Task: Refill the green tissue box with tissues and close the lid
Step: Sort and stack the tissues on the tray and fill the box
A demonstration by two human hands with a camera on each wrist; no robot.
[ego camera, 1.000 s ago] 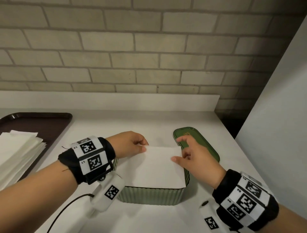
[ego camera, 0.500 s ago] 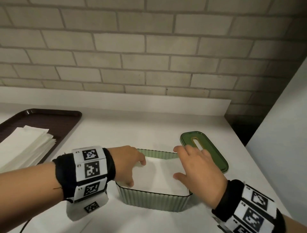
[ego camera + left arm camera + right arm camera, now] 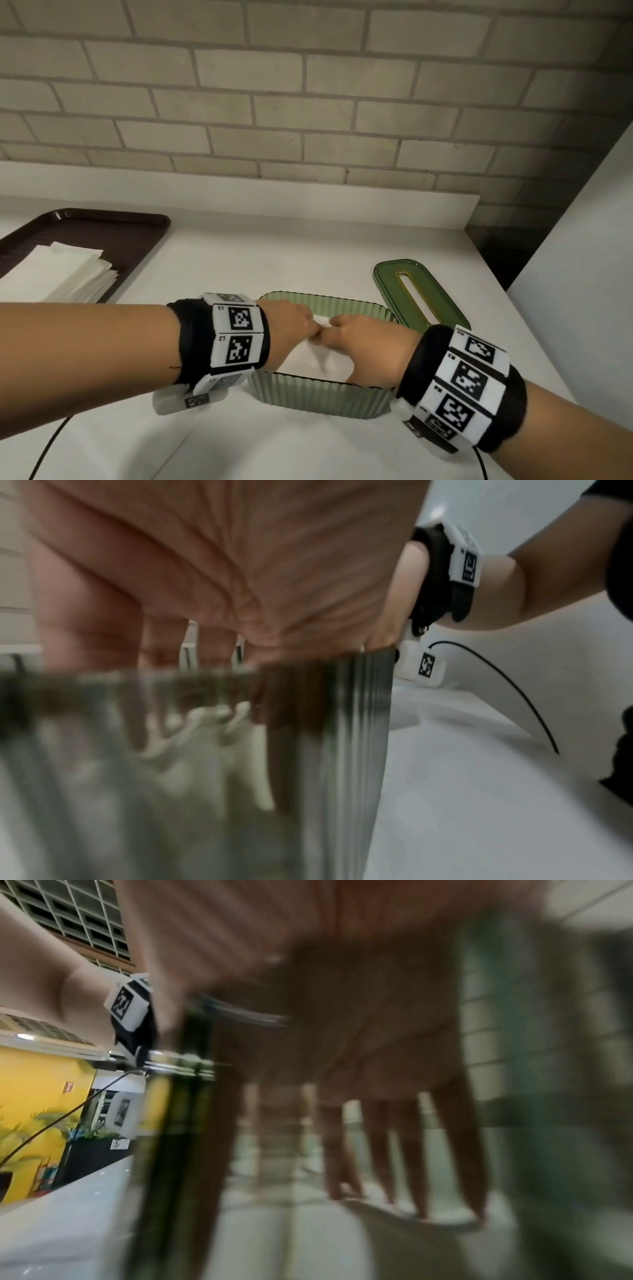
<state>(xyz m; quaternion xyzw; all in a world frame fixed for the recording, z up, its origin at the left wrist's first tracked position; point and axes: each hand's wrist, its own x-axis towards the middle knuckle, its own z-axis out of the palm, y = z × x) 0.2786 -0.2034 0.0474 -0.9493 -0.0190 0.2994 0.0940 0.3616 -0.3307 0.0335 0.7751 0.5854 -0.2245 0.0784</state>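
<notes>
both hands in green box, left hand and right hand fingers straight, pressing tissues down, lid beside box on counter

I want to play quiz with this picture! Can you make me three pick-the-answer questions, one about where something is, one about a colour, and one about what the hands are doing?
1. Where is the lid?
A. On the counter, right of the tissue box
B. On the brown tray
C. Closed on the box

2. What colour is the box?
A. Yellow
B. Green
C. Red

3. What are the hands doing?
A. Lifting the lid
B. Resting on the counter
C. Reaching into the box onto the tissues

Answers: 1 A, the lid lies flat beside the box. 2 B, its ribbed wall is green. 3 C, the left hand and right hand meet over the white tissues inside.
</notes>
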